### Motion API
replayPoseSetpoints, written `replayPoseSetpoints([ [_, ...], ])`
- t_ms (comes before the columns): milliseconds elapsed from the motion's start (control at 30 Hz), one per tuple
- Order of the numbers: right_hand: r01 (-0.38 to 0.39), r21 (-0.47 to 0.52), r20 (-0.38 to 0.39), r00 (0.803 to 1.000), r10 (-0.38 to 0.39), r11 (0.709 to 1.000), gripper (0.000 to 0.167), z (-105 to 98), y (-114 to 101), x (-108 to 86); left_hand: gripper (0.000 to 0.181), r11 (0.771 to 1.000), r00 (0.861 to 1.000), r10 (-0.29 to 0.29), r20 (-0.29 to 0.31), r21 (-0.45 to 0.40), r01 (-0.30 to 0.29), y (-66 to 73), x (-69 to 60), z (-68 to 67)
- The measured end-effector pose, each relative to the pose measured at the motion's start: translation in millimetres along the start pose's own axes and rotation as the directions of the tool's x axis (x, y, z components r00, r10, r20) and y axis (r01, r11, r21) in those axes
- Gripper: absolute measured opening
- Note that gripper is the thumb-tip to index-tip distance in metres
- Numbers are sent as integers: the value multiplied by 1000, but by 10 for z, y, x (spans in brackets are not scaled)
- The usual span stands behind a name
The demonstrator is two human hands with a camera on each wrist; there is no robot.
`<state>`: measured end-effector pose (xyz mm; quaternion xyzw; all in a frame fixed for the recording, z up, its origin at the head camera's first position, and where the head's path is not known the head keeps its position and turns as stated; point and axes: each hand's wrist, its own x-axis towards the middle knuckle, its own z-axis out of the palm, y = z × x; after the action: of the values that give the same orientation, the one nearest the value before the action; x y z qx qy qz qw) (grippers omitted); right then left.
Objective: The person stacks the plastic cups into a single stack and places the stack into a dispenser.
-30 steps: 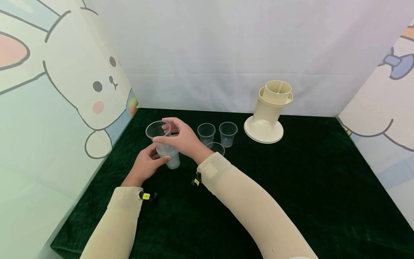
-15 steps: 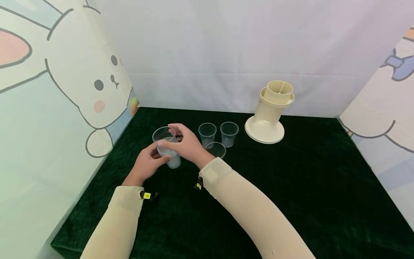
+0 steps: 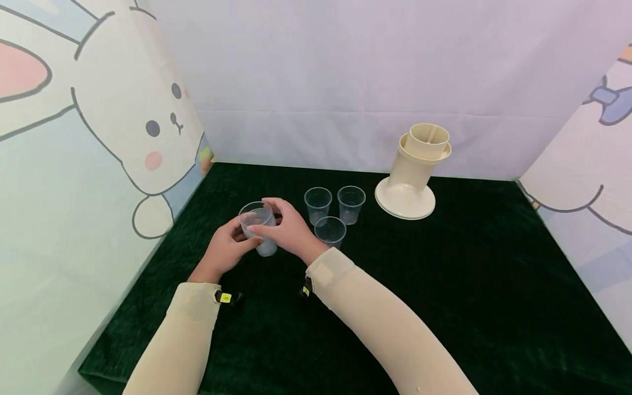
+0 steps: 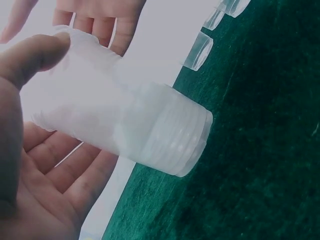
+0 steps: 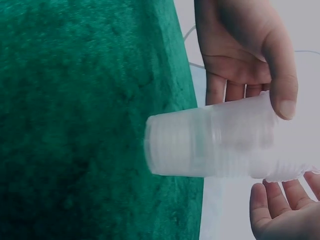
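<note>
We see a stack of clear plastic cups (image 3: 267,248) between the two hands, over the left part of the dark green cloth (image 3: 444,296). The left hand (image 3: 222,253) is on its left, near side, fingers and thumb partly curled round the cups. The right hand (image 3: 291,229) is on the right, higher up, its thumb on the near side and its fingers round the far side just by the top rim, so both have hold of the stack. Whether its base touches the cloth we cannot tell. To the right of the right hand we find three single cups standing: a near cup (image 3: 330,230) close to the wrist, and a far left cup (image 3: 318,206) and far right cup (image 3: 351,204) behind it. Farther right stands a cream holder (image 3: 407,189) on a round base
</note>
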<state>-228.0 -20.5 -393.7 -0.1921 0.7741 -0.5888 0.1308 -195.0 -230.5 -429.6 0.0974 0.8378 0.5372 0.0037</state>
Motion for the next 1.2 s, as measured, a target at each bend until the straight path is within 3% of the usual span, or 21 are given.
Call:
replayPoseSetpoints([
  [400,16,0,1,1000,-16,1000,71,5,87,-41,60,1000,1000,-16,-14,0,16,25,1,14],
  [667,46,-19,-9,999,-47,999,69,36,169,-33,63,999,999,-40,-1,20,40,259,-64,25],
  [933,70,14,1,998,-70,997,66,64,188,-54,61,1000,1000,6,-14,4,-6,11,1,15],
  [1200,59,12,3,998,-59,998,68,65,182,-57,62,1000,1000,27,-13,9,-27,-6,-6,23],
])
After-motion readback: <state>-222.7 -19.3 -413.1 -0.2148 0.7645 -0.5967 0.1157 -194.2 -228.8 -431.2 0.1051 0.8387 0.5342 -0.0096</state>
